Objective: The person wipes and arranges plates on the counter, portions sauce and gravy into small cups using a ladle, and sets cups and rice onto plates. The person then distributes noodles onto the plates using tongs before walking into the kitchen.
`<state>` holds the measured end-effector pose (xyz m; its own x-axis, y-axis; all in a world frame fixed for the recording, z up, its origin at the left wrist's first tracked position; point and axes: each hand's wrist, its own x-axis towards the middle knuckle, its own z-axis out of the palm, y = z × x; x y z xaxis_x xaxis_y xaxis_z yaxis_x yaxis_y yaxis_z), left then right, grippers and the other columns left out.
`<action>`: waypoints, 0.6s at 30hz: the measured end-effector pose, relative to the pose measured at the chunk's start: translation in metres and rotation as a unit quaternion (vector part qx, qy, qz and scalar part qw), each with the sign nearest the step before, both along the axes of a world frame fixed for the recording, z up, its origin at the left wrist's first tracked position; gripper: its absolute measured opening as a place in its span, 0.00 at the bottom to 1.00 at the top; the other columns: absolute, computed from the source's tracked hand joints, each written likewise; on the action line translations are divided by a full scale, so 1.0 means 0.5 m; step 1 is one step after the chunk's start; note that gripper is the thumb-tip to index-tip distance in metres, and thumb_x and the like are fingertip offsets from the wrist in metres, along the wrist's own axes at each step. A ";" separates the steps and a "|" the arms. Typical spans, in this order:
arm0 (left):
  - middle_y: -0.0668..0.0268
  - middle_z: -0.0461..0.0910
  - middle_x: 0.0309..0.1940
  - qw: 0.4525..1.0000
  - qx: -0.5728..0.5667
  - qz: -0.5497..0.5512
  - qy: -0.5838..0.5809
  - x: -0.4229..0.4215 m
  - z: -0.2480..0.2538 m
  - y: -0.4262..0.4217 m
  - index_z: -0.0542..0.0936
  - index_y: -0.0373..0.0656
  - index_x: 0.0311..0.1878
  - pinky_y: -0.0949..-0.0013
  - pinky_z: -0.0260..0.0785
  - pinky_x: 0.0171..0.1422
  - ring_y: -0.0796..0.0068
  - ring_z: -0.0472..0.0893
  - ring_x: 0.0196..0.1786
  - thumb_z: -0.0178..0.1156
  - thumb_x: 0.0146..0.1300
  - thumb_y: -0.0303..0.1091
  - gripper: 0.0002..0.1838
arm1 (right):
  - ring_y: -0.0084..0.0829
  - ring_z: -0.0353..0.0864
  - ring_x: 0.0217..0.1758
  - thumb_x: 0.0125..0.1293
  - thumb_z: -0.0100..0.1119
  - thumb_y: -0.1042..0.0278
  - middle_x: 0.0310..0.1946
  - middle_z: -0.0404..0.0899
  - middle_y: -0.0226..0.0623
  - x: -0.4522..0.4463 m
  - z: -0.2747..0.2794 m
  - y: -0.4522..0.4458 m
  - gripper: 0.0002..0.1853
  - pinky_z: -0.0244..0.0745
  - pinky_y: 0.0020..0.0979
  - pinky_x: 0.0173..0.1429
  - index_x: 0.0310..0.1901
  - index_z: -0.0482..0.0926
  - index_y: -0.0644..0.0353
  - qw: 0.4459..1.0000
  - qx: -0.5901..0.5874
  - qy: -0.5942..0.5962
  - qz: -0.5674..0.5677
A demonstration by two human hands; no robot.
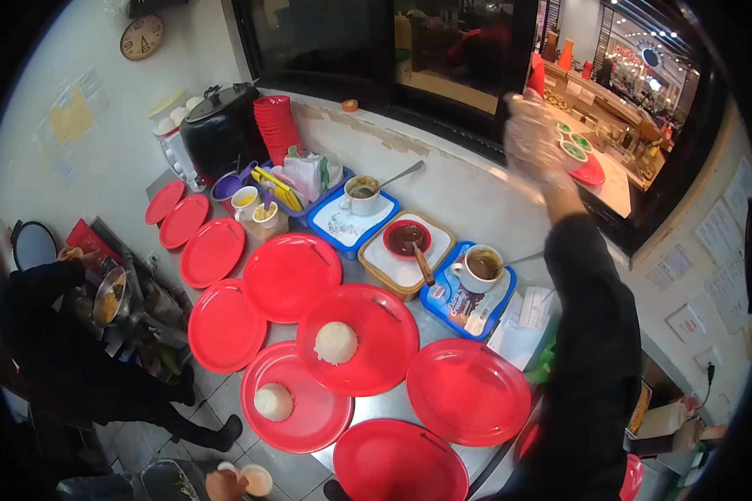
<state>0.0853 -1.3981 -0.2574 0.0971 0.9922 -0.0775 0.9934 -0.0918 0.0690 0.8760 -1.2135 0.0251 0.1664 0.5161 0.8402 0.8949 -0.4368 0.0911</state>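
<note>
Right hand (536,142) motion-blurred inside a clear glove (539,159), red plate (594,173) beyond it partly hidden, green contents of the bowls (573,152) too small to tell, nearest plate (401,469) cut off below, wall papers (724,219) unreadable.

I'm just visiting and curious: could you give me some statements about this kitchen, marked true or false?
1. White mounds sit on two red plates. True.
2. The person's right hand rests on the counter. False: the gloved right hand is raised at the window frame.
3. A wooden-handled utensil stands in a red bowl of brown sauce. True.
4. The wall clock is square. False: the clock is round.
</note>
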 end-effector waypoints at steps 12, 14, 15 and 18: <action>0.55 0.75 0.18 0.942 0.223 -0.163 -0.192 0.348 0.339 0.252 0.77 0.35 0.19 0.60 0.68 0.31 0.55 0.76 0.25 0.67 0.37 0.33 0.12 | 0.35 0.67 0.58 0.56 0.55 0.67 0.48 0.71 0.33 -0.064 0.048 -0.026 0.20 0.64 0.38 0.55 0.52 0.74 0.39 0.936 -0.234 -0.125 -0.232; 0.56 0.75 0.19 0.936 0.204 -0.188 -0.216 0.378 0.356 0.245 0.77 0.35 0.20 0.60 0.68 0.31 0.56 0.76 0.25 0.68 0.38 0.34 0.12 | 0.36 0.67 0.58 0.56 0.55 0.67 0.47 0.71 0.33 -0.045 0.036 -0.046 0.20 0.63 0.38 0.55 0.52 0.74 0.40 0.945 -0.217 -0.111 -0.218; 0.56 0.75 0.19 0.934 0.194 -0.206 -0.216 0.384 0.362 0.241 0.77 0.35 0.20 0.60 0.68 0.31 0.56 0.76 0.25 0.68 0.39 0.34 0.13 | 0.36 0.67 0.58 0.55 0.55 0.68 0.47 0.71 0.34 -0.035 0.036 -0.057 0.20 0.63 0.39 0.56 0.51 0.74 0.40 0.954 -0.200 -0.103 -0.197; 0.58 0.75 0.19 0.940 0.171 -0.201 -0.214 0.372 0.364 0.204 0.77 0.37 0.20 0.61 0.68 0.30 0.57 0.76 0.25 0.69 0.38 0.34 0.13 | 0.35 0.67 0.58 0.54 0.54 0.70 0.46 0.72 0.36 -0.032 0.023 -0.139 0.20 0.62 0.40 0.56 0.50 0.74 0.41 0.968 -0.156 -0.082 -0.180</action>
